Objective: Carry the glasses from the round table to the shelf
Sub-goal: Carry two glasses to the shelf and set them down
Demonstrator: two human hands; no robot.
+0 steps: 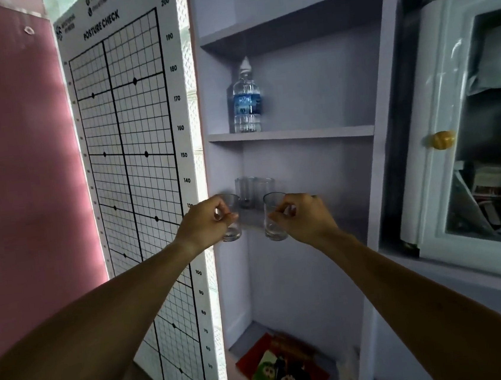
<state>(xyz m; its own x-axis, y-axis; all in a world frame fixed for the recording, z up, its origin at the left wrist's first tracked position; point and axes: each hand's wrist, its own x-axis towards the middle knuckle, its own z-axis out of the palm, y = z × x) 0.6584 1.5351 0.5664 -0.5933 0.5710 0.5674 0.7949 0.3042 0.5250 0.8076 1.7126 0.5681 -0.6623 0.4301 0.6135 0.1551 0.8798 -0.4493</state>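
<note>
Glass tumblers upright, one pinched in each hand: left hand [206, 220], right hand [303, 215], both just before the shelf [349, 226] edge, two glasses [254, 189] behind.

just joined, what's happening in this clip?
A person is holding two empty glasses up at a shelf unit. The left hand grips one glass, the right hand grips another glass, both at the front edge of the middle shelf. Two more glasses already stand further back on it. A water bottle stands on the shelf above.
</note>
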